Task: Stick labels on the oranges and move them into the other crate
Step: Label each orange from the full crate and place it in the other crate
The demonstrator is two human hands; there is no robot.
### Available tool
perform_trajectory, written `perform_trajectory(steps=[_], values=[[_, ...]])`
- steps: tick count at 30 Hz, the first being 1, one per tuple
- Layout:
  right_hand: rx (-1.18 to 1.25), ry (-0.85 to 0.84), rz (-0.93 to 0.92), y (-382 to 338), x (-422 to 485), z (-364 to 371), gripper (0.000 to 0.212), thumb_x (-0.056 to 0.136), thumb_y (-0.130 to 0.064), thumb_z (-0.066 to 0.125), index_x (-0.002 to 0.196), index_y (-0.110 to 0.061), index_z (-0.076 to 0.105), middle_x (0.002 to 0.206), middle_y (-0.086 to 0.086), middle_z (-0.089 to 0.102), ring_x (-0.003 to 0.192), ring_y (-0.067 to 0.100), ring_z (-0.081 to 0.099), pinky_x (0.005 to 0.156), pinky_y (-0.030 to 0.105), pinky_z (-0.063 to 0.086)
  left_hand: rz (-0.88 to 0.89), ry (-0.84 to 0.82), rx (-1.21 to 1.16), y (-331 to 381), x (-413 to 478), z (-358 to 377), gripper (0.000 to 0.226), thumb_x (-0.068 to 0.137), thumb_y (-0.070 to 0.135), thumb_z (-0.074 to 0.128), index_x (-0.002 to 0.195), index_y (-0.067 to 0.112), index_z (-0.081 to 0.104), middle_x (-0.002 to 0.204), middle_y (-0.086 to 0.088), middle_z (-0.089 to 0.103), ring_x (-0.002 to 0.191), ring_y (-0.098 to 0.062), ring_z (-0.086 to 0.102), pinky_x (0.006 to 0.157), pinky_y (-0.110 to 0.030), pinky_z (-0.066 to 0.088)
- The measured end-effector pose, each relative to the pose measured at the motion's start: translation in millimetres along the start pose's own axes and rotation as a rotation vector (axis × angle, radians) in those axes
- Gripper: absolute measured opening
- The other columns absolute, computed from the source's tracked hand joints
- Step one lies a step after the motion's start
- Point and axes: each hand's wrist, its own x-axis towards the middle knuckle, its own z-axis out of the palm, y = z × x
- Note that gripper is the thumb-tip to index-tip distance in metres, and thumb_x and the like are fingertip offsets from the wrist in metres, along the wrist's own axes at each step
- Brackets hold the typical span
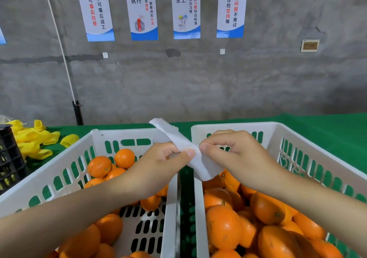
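Observation:
A white strip of label backing paper [178, 138] hangs above the gap between two white slotted crates. My left hand [164, 162] pinches the strip between thumb and fingers. My right hand [230, 154] pinches its edge right beside the left thumb. The left crate [65, 174] holds several oranges [99, 166] with part of its floor bare. The right crate [317, 158] is packed with oranges [224, 226]. No label can be made out on the strip.
Both crates stand on a green table cover [327, 124] against a grey concrete wall. Yellow foam fruit nets [33, 140] lie at the far left beside a black crate [10, 158]. A white strip hangs in the gap between the crates.

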Motion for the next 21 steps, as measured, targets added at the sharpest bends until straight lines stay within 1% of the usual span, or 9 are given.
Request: perform_trajectory(steps=[3, 5, 7, 9, 11, 13, 15, 16, 21], values=[[0.109, 0.083, 0.061, -2.2, 1.4, -1.0, 0.021, 0.094, -0.025, 0.059, 0.082, -0.026, 0.076, 0.088, -0.014, 0.070, 0.087, 0.007, 0.063, 0.071, 0.020, 0.048, 0.002, -0.036, 0.055, 1.5, -1.1, -2.2, 0.020, 0.103, 0.032, 0.053, 0.098, 0.033, 0.072, 0.087, 0.023, 0.074, 0.084, 0.005, 0.068, 0.076, -0.010, 0.048], [0.035, 0.196, 0.027, -4.3, 2.0, -3.7, 0.018, 0.095, -0.026, 0.056, 0.084, -0.026, 0.071, 0.090, -0.014, 0.066, 0.091, 0.005, 0.060, 0.074, 0.016, 0.044, -0.040, -0.056, 0.049, 0.2, -2.8, -2.2, 0.021, 0.096, 0.044, 0.057, 0.091, 0.033, 0.074, 0.083, 0.012, 0.073, 0.079, -0.004, 0.068, 0.079, -0.028, 0.051], [-0.026, 0.284, -0.030, -9.3, 1.8, -5.9, 0.018, 0.101, -0.029, 0.049, 0.097, -0.026, 0.066, 0.098, -0.017, 0.062, 0.100, 0.003, 0.057, 0.080, 0.015, 0.043, -0.108, -0.056, -0.060, -1.8, -2.7, -1.2, 0.033, 0.084, 0.042, 0.062, 0.101, 0.018, 0.076, 0.101, -0.006, 0.075, 0.100, -0.024, 0.070, 0.097, -0.046, 0.051], [-0.081, 0.309, -0.075, -14.2, 0.1, -6.2, 0.024, 0.102, -0.036, 0.043, 0.116, -0.030, 0.061, 0.112, -0.022, 0.060, 0.113, 0.000, 0.053, 0.090, 0.015, 0.042, -0.120, -0.086, -0.191, 0.4, -1.8, 0.8, 0.025, 0.080, 0.024, 0.063, 0.098, 0.018, 0.079, 0.102, -0.004, 0.077, 0.106, -0.019, 0.070, 0.098, -0.037, 0.053], [-0.102, 0.262, -0.061, -17.0, -2.6, -4.9, 0.036, 0.099, -0.041, 0.039, 0.130, -0.032, 0.055, 0.122, -0.024, 0.057, 0.120, -0.003, 0.048, 0.097, 0.019, 0.040, -0.069, -0.202, -0.165, 12.3, -2.4, 9.7, 0.035, 0.078, 0.014, 0.061, 0.091, 0.039, 0.081, 0.100, 0.018, 0.076, 0.101, 0.004, 0.067, 0.090, -0.016, 0.051], [-0.067, 0.152, -0.006, -17.1, -4.9, -2.6, 0.042, 0.097, -0.048, 0.036, 0.137, -0.038, 0.046, 0.121, -0.030, 0.056, 0.119, -0.005, 0.048, 0.097, 0.023, 0.039, -0.061, -0.325, 0.023, 16.5, -3.0, 21.5, 0.038, 0.084, 0.017, 0.056, 0.097, 0.048, 0.076, 0.114, 0.031, 0.068, 0.110, 0.013, 0.057, 0.105, -0.020, 0.042], [-0.043, 0.049, 0.023, -15.2, -8.0, 0.0, 0.041, 0.096, -0.055, 0.031, 0.135, -0.049, 0.040, 0.107, -0.033, 0.059, 0.109, -0.007, 0.052, 0.089, 0.023, 0.041, -0.086, -0.380, 0.264, 16.0, -7.0, 23.4, 0.023, 0.096, 0.027, 0.051, 0.107, 0.021, 0.070, 0.131, 0.005, 0.065, 0.116, -0.011, 0.055, 0.107, -0.032, 0.039], [-0.043, 0.023, 0.037, -13.9, -9.4, 1.2, 0.039, 0.096, -0.057, 0.028, 0.133, -0.051, 0.041, 0.104, -0.028, 0.063, 0.106, -0.004, 0.055, 0.088, 0.027, 0.044, -0.013, -0.398, 0.275, 14.7, -11.0, 21.3, 0.032, 0.100, 0.031, 0.049, 0.111, 0.007, 0.067, 0.132, -0.008, 0.061, 0.118, -0.019, 0.053, 0.107, -0.034, 0.039], [-0.002, 0.054, 0.052, -8.4, -9.5, 10.2, 0.035, 0.100, -0.051, 0.026, 0.092, -0.030, 0.053, 0.080, -0.006, 0.057, 0.080, 0.015, 0.055, 0.078, 0.052, 0.047, 0.244, -0.406, 0.301, 29.9, -27.6, 13.0, 0.040, 0.107, 0.025, 0.041, 0.099, -0.008, 0.064, 0.111, -0.014, 0.058, 0.111, -0.022, 0.052, 0.098, -0.043, 0.037]])
